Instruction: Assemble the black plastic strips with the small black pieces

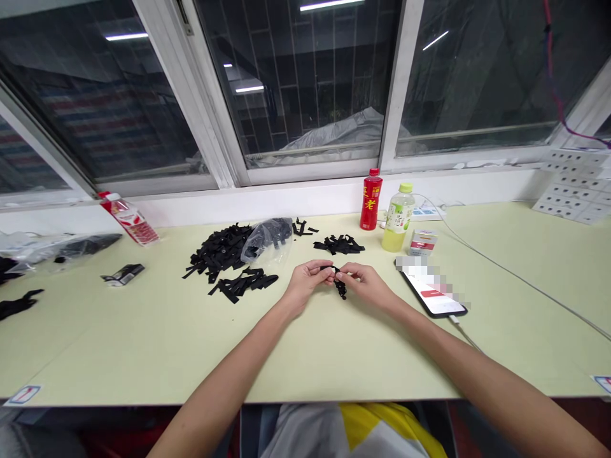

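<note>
My left hand (308, 284) and my right hand (365, 283) meet above the table, fingertips pinched close together. Between them is a small black strip (328, 268), and a dark beaded-looking piece (341, 290) hangs below the right fingertips; its kind is too small to make out. Just beyond my hands lies a small pile of black strips (338, 244). To the left are a large heap of black strips (217, 251) and a looser group of strips (244, 283). A clear plastic bag (270, 238) with black pieces rests against the heap.
A red bottle (371, 200), a yellow drink bottle (398, 219) and a small box (422, 243) stand at the back right. A phone (432, 289) with a cable lies by my right forearm. At left are a tilted red-and-white bottle (130, 219) and a black box (123, 275).
</note>
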A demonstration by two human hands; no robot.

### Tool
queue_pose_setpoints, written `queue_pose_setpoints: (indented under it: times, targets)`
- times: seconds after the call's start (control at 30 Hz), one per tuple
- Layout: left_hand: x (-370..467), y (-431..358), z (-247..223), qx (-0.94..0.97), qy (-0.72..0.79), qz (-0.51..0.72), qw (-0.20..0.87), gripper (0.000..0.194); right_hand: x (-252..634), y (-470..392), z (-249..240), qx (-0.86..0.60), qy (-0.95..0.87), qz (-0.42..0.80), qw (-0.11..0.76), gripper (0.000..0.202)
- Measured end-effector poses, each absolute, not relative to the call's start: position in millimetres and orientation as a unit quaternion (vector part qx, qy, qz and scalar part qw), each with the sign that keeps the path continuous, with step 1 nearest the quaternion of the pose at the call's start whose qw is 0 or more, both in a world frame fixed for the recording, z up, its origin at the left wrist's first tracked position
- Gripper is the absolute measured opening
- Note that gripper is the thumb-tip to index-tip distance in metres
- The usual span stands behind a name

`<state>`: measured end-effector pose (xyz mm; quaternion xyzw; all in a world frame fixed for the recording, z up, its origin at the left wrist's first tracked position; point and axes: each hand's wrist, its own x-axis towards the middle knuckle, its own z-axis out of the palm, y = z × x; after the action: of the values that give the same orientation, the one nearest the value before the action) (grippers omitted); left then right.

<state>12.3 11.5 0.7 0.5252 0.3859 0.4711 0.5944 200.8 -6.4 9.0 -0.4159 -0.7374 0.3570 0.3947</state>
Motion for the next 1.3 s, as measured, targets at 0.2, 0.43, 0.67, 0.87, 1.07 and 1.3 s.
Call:
queue_pose_setpoints:
  times: [0.2, 0.43, 0.67, 0.87, 1.07, 1.3]
  targets:
    - [13, 10, -1, 0.582, 0.41, 0.442, 0.545, 0.038, 204, -2, 4, -0.433, -0.716, 0.393, 0.382, 0.031]
    - [16, 4, 5, 0.688, 0.418, 0.451, 0.385, 0.02, 207, -2, 4, -0.449, -0.773, 0.279, 0.352, 0.03]
    - [14, 3, 6, 0.69, 0.342, 0.43, 0.472, 0.029, 206, -4, 7, -0.415, -0.751, 0.363, 0.364, 0.039]
    - [21, 0, 2, 0.635, 0.357, 0.431, 0.532, 0.03, 206, -2, 3, -0.422, -0.731, 0.395, 0.362, 0.052]
    - [21, -2, 7, 0.691, 0.37, 0.425, 0.453, 0.024, 205, -1, 3, -0.446, -0.713, 0.358, 0.406, 0.039]
    - [23, -11, 14, 0.771, 0.391, 0.369, 0.343, 0.01, 207, -5, 13, -0.397, -0.74, 0.35, 0.415, 0.024]
